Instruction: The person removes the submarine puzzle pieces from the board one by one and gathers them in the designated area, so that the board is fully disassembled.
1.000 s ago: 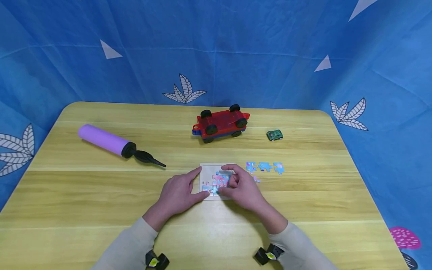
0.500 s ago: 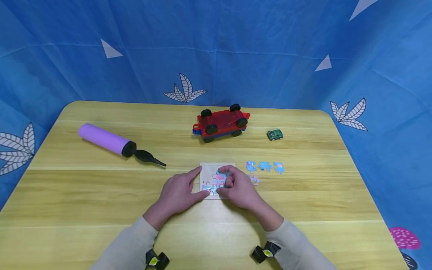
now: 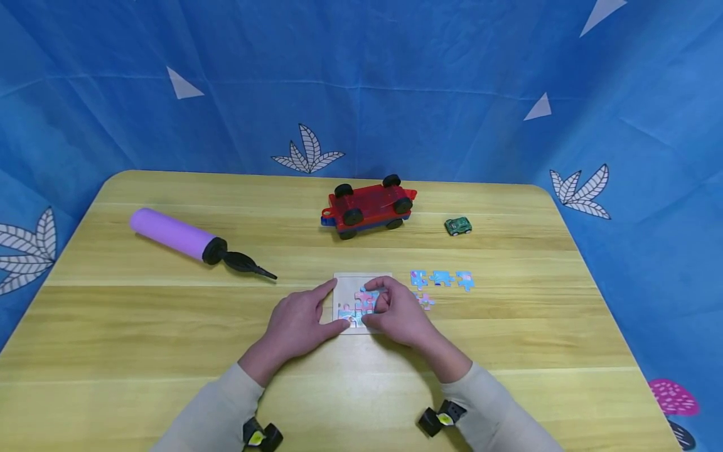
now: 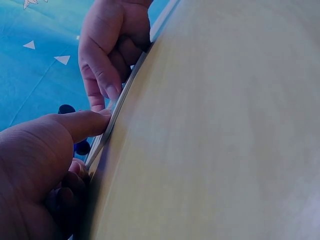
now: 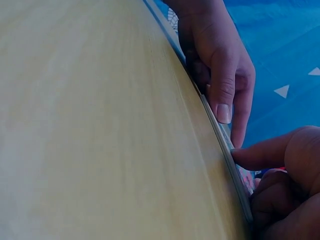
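Observation:
A square puzzle board [image 3: 346, 285] lies in front of me, with pink and blue puzzle pieces [image 3: 364, 300] along its near part and middle. My left hand [image 3: 299, 323] grips its left side, index finger at the far left corner and thumb on the near pieces. Over the board's right half, my right hand [image 3: 403, 314] pinches pieces between thumb and bent index finger, the other fingers curled in. That hand hides the pieces beneath it. In the right wrist view, the right thumb [image 5: 250, 155] sits at the near edge of the board.
Several loose puzzle pieces [image 3: 442, 278] lie right of the board, one pink piece [image 3: 425, 301] close to the right hand. Farther back are an upturned red toy car [image 3: 373, 207], a small green car [image 3: 458, 226] and a purple hand pump [image 3: 175, 233].
The right hand has shifted slightly left over the board, uncovering more of the loose pink piece beside it. The left hand keeps its place.

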`<state>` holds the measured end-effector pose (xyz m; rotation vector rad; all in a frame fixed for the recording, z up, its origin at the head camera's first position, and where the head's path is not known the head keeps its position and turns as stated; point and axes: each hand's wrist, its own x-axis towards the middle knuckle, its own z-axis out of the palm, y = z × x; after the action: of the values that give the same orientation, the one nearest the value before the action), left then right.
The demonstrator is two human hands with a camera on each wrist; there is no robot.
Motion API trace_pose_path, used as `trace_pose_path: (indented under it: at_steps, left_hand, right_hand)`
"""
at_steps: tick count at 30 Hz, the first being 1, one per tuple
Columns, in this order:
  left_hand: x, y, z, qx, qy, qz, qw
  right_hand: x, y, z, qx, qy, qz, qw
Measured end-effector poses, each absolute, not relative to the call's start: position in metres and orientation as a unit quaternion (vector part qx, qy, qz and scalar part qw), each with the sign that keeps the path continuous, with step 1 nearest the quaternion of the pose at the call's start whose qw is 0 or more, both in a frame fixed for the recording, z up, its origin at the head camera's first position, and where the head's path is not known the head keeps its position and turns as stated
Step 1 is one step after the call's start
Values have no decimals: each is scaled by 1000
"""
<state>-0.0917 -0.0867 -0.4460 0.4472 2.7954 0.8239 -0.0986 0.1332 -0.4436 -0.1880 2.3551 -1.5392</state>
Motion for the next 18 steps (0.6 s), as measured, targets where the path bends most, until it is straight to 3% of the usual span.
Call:
trace_pose_path:
  at_steps: [18]
  left_hand:
    - [-92, -87, -447, 156, 943, 278, 91]
  right_hand:
    - [-97, 133, -444, -87, 836, -522, 144]
